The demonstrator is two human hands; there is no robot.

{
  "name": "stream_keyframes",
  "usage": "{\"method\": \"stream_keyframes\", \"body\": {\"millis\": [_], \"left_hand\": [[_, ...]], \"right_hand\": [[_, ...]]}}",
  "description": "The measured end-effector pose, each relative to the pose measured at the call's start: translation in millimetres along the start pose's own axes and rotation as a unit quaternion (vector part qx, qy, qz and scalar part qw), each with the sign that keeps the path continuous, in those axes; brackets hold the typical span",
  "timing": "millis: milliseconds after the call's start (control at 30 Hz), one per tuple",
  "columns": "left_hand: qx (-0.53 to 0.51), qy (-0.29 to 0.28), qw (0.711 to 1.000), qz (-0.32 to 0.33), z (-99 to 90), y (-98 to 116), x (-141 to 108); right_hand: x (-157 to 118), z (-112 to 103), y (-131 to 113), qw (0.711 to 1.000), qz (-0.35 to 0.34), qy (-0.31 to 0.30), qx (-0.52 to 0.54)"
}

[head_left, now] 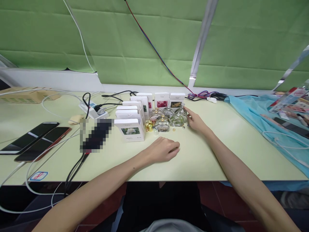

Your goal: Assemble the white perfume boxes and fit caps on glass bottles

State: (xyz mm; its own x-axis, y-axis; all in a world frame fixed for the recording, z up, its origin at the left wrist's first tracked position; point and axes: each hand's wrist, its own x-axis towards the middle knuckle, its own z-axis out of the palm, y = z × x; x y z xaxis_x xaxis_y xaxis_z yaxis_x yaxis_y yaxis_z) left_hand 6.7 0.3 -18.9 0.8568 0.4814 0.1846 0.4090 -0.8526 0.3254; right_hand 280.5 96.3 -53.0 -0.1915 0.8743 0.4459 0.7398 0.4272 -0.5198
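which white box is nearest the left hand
The frontmost box, with the white-flower picture; the other boxes stand farther back from the left hand.

We see bottles [162,125] of clear, glossy glass and caps [150,127] with a shiny metallic finish. Our boxes [130,131] look like smooth card, the table [205,164] smooth and faintly glossy, the phones [30,137] glossy-faced, the sheet [243,106] thin and creased, the curtain [145,38] matt.

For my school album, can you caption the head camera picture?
Right hand at the glass bottles, left hand curled in front, white picture boxes standing close by.
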Motion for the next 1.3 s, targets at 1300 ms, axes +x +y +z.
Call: {"method": "stream_keyframes", "body": {"millis": [1300], "left_hand": [[0.018,-0.016,1.0,-0.012,-3.6,2,0]], "right_hand": [[-15,7,-79,0.989,-0.073,0.115,-0.053]]}}
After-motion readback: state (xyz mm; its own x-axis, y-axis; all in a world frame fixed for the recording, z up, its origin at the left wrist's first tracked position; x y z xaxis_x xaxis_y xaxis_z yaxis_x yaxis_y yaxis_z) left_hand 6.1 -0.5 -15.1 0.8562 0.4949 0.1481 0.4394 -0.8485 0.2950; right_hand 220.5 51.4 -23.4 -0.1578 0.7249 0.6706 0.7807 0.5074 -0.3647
